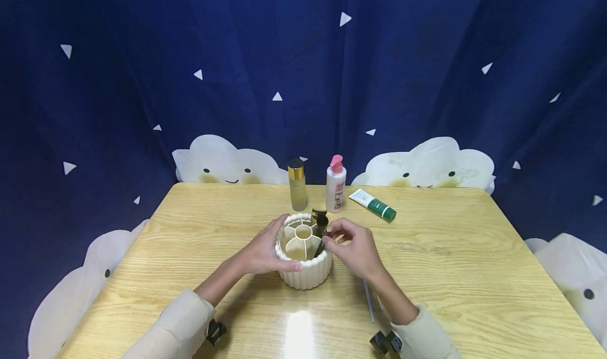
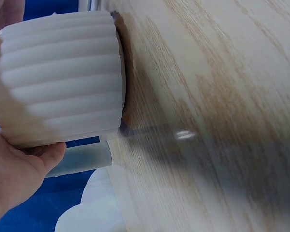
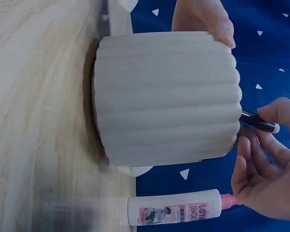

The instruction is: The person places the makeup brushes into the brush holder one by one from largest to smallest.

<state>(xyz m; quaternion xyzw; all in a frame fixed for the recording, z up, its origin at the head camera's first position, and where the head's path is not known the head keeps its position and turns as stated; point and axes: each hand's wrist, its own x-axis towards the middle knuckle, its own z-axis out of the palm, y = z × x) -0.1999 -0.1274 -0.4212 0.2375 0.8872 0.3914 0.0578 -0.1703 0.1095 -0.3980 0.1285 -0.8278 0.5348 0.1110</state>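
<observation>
Cream ribbed holder [image 1: 305, 275], head view: upright on the surface [image 1: 474, 259], left hand [image 1: 262, 251] gripping its side, right hand [image 1: 354, 247] at its rim. Left wrist view: bottle [image 2: 84, 159] beyond it. Right wrist view: dark stick [image 3: 257, 121] (pale-tipped), pinched in the right hand.

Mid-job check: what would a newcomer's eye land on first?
The ribbed cream holder likely draws the eye first, near the middle of the table, gripped by the left hand while the right hand pinches a dark stick at its right side. Next comes the deep blue curtain behind; the pink-topped bottle stands out toward the table's back.
</observation>
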